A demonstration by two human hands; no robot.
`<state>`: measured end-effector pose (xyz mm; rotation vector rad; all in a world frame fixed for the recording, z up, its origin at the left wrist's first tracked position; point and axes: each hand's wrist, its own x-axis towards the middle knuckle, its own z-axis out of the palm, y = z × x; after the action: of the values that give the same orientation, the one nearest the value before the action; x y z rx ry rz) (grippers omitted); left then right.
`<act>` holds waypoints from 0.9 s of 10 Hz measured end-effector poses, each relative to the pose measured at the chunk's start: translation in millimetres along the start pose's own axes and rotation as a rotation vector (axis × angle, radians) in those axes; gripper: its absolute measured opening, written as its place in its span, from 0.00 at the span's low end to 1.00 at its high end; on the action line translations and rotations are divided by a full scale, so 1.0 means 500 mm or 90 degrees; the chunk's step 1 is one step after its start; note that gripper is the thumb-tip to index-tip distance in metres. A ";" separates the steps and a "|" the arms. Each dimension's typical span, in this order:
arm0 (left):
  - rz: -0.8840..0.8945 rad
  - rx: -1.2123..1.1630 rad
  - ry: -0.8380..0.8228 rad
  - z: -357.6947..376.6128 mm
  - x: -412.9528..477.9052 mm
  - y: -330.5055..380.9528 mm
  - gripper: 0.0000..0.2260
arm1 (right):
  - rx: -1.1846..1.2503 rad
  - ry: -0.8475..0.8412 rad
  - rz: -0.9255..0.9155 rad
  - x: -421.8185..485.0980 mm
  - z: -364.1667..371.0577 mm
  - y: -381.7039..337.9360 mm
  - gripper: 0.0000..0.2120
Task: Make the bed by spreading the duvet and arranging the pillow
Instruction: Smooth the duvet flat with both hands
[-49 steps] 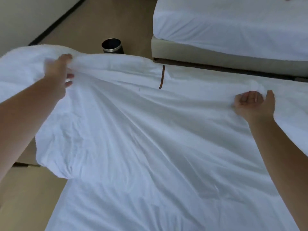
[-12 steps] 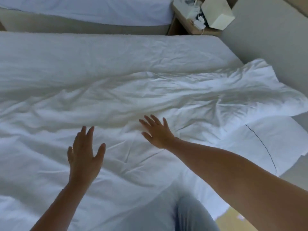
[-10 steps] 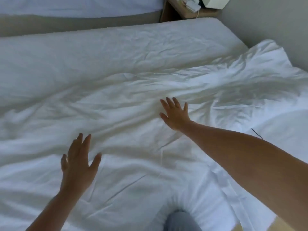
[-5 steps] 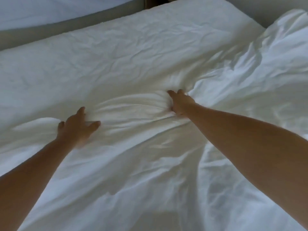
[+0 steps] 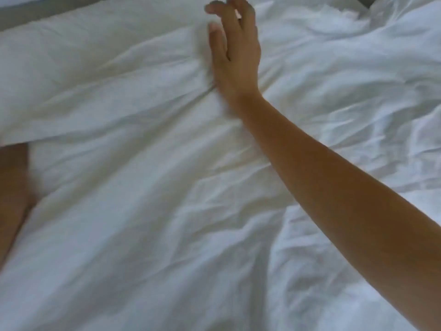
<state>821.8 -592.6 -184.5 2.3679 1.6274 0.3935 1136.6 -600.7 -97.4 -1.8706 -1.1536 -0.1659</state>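
- plainly, the step in hand is spreading the duvet (image 5: 167, 211); its white cloth fills the view from 6 o'clock up to 12 o'clock.
- right hand (image 5: 235, 51) is near 12 o'clock, with the heel of the palm on the cloth where creases bunch against it.
- its fingers (image 5: 229, 17) are lifted off the cloth, loosely bent and a little apart, and they pinch nothing.
- left forearm (image 5: 12, 187) comes in at 9 o'clock and runs under a folded-over band of duvet (image 5: 83, 96); the left hand is hidden there, so i cannot tell how its fingers lie.
- that band crosses from 9 o'clock toward 12 o'clock, one layer doubled over another, so the far part of the spread is not yet flat.
- rumpled heaps sit at 2 and 3 o'clock, and shallower wrinkles run through the middle.
- i judge the next move needs the doubled band carried on toward 12 o'clock and laid out as a single layer, then flat palms stroked outward to 3 o'clock.
- no pillow can be picked out among the white cloth, so i judge arranging it comes later.
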 end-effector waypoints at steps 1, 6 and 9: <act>-0.055 0.034 -0.001 0.083 0.018 -0.073 0.26 | -0.232 -0.362 0.122 -0.098 0.106 0.091 0.25; 0.004 0.185 -0.219 0.158 -0.048 -0.024 0.29 | -0.325 -0.412 0.096 -0.225 0.147 0.167 0.25; 0.068 0.068 -0.236 0.049 -0.277 -0.028 0.28 | -0.203 -0.471 0.100 -0.498 0.028 -0.053 0.33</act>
<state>771.0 -718.3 -223.9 2.4291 1.3854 -0.1143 973.6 -746.9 -219.6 -2.3890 -1.5138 0.5021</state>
